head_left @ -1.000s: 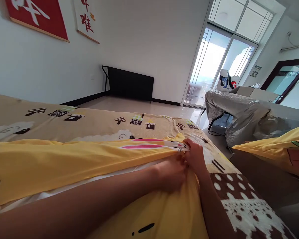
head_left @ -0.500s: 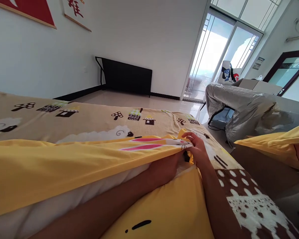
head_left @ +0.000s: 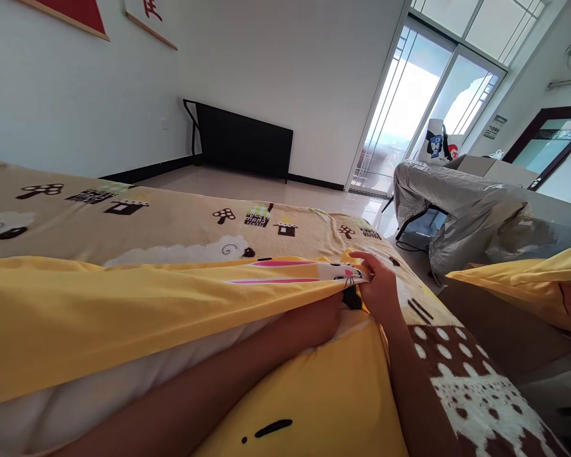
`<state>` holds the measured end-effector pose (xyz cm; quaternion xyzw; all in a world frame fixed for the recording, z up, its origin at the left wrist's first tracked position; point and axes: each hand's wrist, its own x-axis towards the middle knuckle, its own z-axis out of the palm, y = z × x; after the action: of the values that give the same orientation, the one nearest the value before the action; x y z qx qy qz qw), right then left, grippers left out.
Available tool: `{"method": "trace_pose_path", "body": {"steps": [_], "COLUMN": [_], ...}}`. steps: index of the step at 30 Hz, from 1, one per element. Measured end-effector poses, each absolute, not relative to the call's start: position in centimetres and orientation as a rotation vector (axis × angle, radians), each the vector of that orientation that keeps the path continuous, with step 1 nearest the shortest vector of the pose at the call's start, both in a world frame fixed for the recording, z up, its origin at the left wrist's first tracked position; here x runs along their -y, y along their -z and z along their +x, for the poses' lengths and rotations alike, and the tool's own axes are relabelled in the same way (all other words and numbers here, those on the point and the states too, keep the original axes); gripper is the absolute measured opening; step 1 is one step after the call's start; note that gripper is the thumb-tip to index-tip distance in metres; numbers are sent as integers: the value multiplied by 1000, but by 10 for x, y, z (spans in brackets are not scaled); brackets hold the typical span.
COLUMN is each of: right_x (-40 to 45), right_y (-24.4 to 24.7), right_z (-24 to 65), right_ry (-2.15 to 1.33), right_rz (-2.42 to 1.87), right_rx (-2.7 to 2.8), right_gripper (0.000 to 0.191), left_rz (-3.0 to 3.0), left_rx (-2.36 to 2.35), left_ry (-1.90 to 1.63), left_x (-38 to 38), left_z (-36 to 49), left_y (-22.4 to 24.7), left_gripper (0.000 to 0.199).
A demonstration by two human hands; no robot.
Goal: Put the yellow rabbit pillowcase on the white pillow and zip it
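A yellow cloth cover (head_left: pixel 137 308) with a printed rabbit stretches across the view, its long side open. White padded filling (head_left: pixel 124 374) shows through the gap. My right hand (head_left: pixel 379 284) pinches the cover's edge at the far right corner, beside the rabbit's face. My left hand (head_left: pixel 321 320) reaches into the opening, its back and wrist showing over the filling. Its fingers are tucked out of sight near that same corner, so I cannot tell what they hold. The cover's lower layer (head_left: pixel 309 400), with black marks, lies beneath my left forearm.
Under the cover spreads a beige patterned blanket (head_left: pixel 181 216). Another yellow printed cloth item (head_left: pixel 523 273) is at the right, near a plastic-draped table (head_left: pixel 476 197) bearing a bag and boxes. A black folded panel (head_left: pixel 242 139) leans against the far wall, left of the glass door (head_left: pixel 409 95).
The cover's upper edge sits slightly lower, and the rabbit's face shows more plainly. My left hand has shifted slightly left; my right hand keeps its pinch at the corner.
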<state>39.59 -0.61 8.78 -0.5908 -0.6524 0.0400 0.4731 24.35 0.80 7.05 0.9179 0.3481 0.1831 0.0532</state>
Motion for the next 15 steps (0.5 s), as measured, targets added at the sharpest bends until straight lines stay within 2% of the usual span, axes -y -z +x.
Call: {"method": "trace_pose_path", "body": {"steps": [3, 6, 10, 15], "right_x": [7, 7, 5, 0], "right_y": [-89, -88, -84, -78], "right_z": [393, 390, 391, 395], "right_ry": [45, 105, 149, -7], "right_rz": [-1587, -1607, -1498, -1390], "right_rx": [1585, 1586, 1571, 1560], "right_gripper": [49, 36, 30, 31], "left_rz": [2912, 3031, 3067, 3050], "left_rx": [-1128, -1077, -993, -945], "left_ry": [-499, -486, -415, -268], "left_x": [-9, -9, -11, -19], "left_z": [247, 247, 246, 247], "left_y": [-58, -49, -48, -53], "left_gripper": [46, 51, 37, 23]}}
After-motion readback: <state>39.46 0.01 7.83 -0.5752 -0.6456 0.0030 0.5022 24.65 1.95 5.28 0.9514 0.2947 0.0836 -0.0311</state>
